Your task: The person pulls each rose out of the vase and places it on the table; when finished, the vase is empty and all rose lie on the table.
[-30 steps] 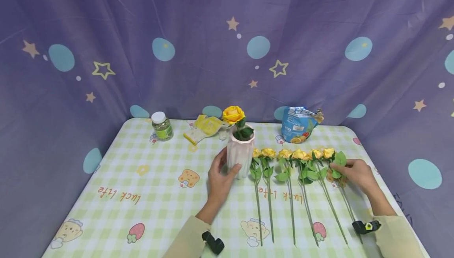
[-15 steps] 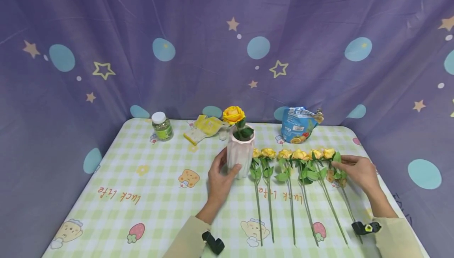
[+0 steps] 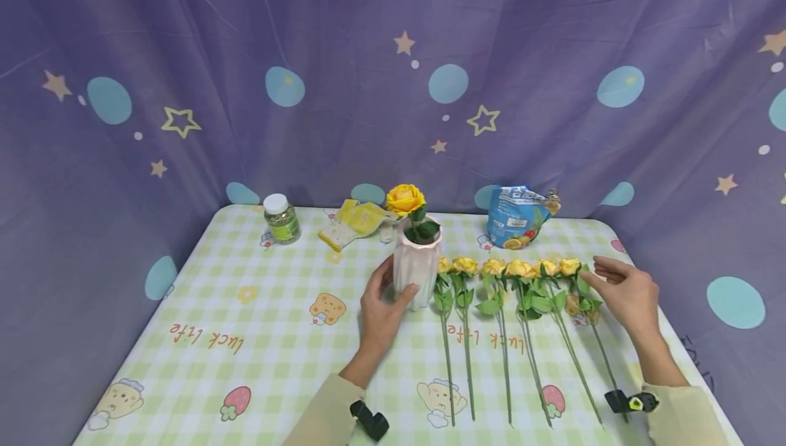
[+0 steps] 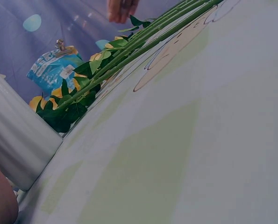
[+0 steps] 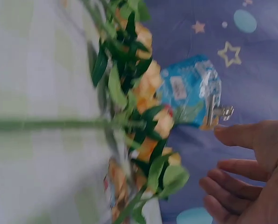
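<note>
My left hand (image 3: 382,306) grips the side of a white, pink-rimmed ribbed vase (image 3: 416,265) standing upright; its far fingers are hidden behind it. One yellow rose (image 3: 405,199) with dark leaves stands in the vase. To the right, several yellow roses lie in a row, blooms away from me and stems toward me. Beside the rightmost rose (image 3: 570,266) is my right hand (image 3: 628,296), thumb and fingers apart. The right wrist view shows that hand (image 5: 255,172) holding nothing, next to the rose leaves (image 5: 174,179).
At the back left stands a white-lidded jar (image 3: 281,219). A crumpled yellow-and-white packet (image 3: 356,222) lies behind the vase, to its left. A blue pouch (image 3: 514,219) closed with a metal clip (image 5: 223,112) stands at the back right. A purple curtain (image 3: 344,57) surrounds the table.
My right hand has let go of the rightmost rose's leaves and lifted slightly away to the right, fingers spreading. My left hand and the vase have stayed in place.
</note>
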{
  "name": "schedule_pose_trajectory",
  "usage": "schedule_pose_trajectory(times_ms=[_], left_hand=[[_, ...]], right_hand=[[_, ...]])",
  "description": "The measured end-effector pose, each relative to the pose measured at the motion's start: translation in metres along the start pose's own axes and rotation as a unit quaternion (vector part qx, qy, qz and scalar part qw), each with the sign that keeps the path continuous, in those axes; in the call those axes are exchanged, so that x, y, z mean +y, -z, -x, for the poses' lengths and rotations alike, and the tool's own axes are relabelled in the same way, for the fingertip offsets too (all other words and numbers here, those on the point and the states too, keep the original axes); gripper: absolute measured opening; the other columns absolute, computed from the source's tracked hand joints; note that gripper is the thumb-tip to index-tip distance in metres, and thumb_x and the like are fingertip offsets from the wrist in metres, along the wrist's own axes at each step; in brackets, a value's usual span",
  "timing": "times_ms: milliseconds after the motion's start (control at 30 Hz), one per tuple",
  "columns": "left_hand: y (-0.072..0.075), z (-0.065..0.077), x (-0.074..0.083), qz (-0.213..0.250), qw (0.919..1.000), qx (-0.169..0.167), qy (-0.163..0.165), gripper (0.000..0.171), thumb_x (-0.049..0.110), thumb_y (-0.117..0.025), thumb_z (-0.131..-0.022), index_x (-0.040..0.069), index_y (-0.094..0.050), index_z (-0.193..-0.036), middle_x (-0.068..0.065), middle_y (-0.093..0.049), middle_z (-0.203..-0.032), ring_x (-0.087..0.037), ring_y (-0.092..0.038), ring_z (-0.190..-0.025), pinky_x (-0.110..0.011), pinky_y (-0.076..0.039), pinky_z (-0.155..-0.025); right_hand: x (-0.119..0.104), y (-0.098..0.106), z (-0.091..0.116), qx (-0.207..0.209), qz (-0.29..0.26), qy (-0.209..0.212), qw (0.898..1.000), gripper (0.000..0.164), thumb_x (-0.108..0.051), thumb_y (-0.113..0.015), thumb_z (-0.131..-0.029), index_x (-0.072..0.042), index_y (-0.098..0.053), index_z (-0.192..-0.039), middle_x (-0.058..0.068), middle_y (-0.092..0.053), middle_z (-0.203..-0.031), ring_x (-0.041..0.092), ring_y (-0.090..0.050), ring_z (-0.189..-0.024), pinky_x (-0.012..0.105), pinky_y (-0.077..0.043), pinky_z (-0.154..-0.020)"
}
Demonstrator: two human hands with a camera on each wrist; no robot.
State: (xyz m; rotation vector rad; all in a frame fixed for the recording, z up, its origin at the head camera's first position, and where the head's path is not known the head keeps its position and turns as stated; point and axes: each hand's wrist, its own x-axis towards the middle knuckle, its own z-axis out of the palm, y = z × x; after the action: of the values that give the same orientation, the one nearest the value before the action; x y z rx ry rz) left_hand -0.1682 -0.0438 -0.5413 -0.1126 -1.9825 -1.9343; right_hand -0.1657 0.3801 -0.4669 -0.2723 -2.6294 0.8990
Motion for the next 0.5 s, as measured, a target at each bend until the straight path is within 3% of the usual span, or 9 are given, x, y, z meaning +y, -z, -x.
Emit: schedule_pose_trajectory(times_ms=[67, 133, 233, 333, 400, 500], left_hand=[[0.0, 0.0, 0.0, 0.001, 1.0, 0.001, -0.002, 0.071, 0.009, -0.091, -0.093, 0.007, -0.06, -0.157, -0.009, -0.066, -0.155, -0.031, -0.065, -0.139, -0.045, -0.047, -0.124], [0.0, 0.0, 0.0, 0.002, 1.0, 0.001, -0.006, 0.071, 0.008, -0.09, -0.093, 0.006, -0.06, -0.156, -0.01, -0.066, -0.155, -0.031, -0.065, -0.138, -0.045, -0.048, -0.123], [0.0, 0.0, 0.0, 0.003, 0.9999, 0.002, -0.011, 0.07, 0.008, -0.09, -0.093, 0.007, -0.061, -0.156, -0.01, -0.067, -0.154, -0.031, -0.066, -0.137, -0.046, -0.048, -0.123], [0.0, 0.0, 0.0, 0.002, 0.9999, 0.002, -0.012, 0.07, 0.008, -0.09, -0.093, 0.007, -0.061, -0.156, -0.009, -0.067, -0.154, -0.031, -0.066, -0.137, -0.048, -0.048, -0.123], [0.0, 0.0, 0.0, 0.001, 0.9999, 0.001, -0.012, 0.07, 0.009, -0.09, -0.093, 0.007, -0.061, -0.156, -0.009, -0.067, -0.154, -0.031, -0.066, -0.137, -0.048, -0.048, -0.123], [0.0, 0.0, -0.001, -0.001, 1.0, 0.001, -0.008, 0.07, 0.009, -0.09, -0.093, 0.008, -0.061, -0.156, -0.008, -0.066, -0.155, -0.031, -0.065, -0.138, -0.048, -0.048, -0.123]], right_hand=[[-0.009, 0.0, 0.004, 0.026, -0.026, 0.005, 0.999, 0.044, -0.024, -0.089, -0.097, 0.0, -0.079, -0.132, 0.025, -0.081, -0.118, -0.018, -0.06, -0.084, 0.006, -0.049, -0.077], [-0.019, -0.001, 0.007, 0.052, -0.062, 0.015, 0.997, 0.04, -0.019, -0.09, -0.096, -0.001, -0.081, -0.13, 0.022, -0.083, -0.112, -0.026, -0.054, -0.082, -0.001, -0.044, -0.078], [-0.033, -0.004, 0.012, 0.086, -0.107, 0.039, 0.99, 0.034, -0.012, -0.09, -0.095, -0.001, -0.083, -0.126, -0.002, -0.084, -0.097, -0.024, -0.059, -0.081, -0.001, -0.046, -0.079], [-0.047, -0.007, 0.017, 0.109, -0.144, 0.063, 0.982, 0.029, -0.006, -0.089, -0.094, 0.0, -0.084, -0.122, -0.029, -0.074, -0.09, -0.02, -0.063, -0.081, 0.001, -0.048, -0.079], [-0.057, -0.01, 0.02, 0.118, -0.163, 0.077, 0.977, 0.025, -0.003, -0.088, -0.094, 0.001, -0.084, -0.119, -0.038, -0.069, -0.089, -0.018, -0.064, -0.08, 0.003, -0.048, -0.078], [-0.074, -0.013, 0.025, 0.129, -0.186, 0.092, 0.97, 0.02, 0.0, -0.086, -0.095, 0.0, -0.085, -0.115, -0.04, -0.068, -0.089, -0.014, -0.066, -0.08, 0.006, -0.05, -0.077]])
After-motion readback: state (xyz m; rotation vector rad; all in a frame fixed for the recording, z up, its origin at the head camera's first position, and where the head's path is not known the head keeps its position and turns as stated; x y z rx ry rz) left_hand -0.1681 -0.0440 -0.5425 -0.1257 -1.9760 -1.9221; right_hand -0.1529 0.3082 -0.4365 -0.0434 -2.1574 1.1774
